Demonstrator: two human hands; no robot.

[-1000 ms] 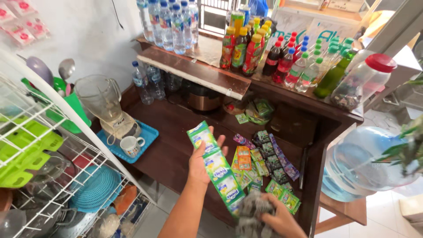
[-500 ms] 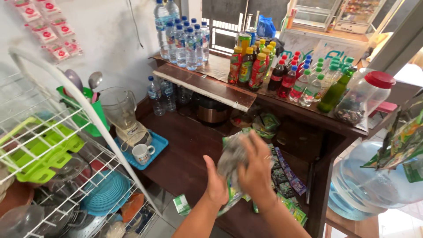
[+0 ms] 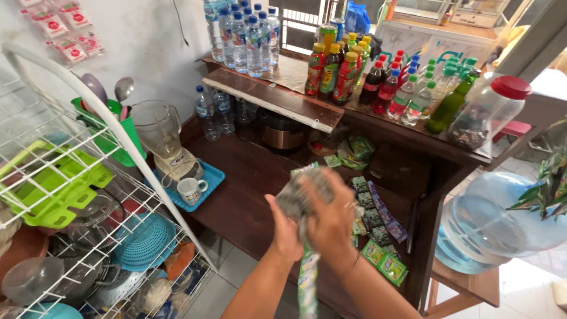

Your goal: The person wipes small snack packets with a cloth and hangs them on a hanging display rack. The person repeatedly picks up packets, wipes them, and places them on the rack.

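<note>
From my head camera I count one mug, one blender, and two of my hands. One strip of green sachets hangs down between them: my left hand and right hand press together, gripping its bunched top above the dark worktop.

Green-and-white sachet strip, grey cloth, dark brown counter — blue tray, red-lidded jar, green rack.

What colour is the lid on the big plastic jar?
Red. The jar lid shows best in the head view, at the right end of the upper shelf.
</note>
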